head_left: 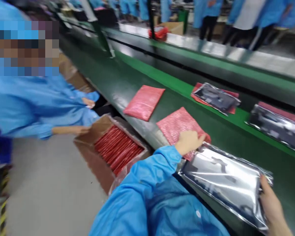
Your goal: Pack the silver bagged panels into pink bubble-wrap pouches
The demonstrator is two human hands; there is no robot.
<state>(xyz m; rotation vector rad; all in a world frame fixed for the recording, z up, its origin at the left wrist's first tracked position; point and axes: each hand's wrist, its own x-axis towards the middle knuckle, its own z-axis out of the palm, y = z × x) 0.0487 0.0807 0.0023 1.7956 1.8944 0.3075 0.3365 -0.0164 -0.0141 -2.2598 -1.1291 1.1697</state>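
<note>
In the head view, the right grip [270, 200] pinched one end of the silver bag [223, 173], which stretched leftward from it. The left grip [190, 142] curled over the pink pouch [172, 124], its closure unclear. Light, level handling seemed best against creasing.

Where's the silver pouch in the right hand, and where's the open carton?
Silver pouch [225, 182]: head view, middle of its shiny face.
Open carton [95, 166]: head view, its brown side flap.

Two pouches [144, 102] on the belt [105, 78], left of the bag [223, 178], with a carton [95, 164] beside the belt.
</note>
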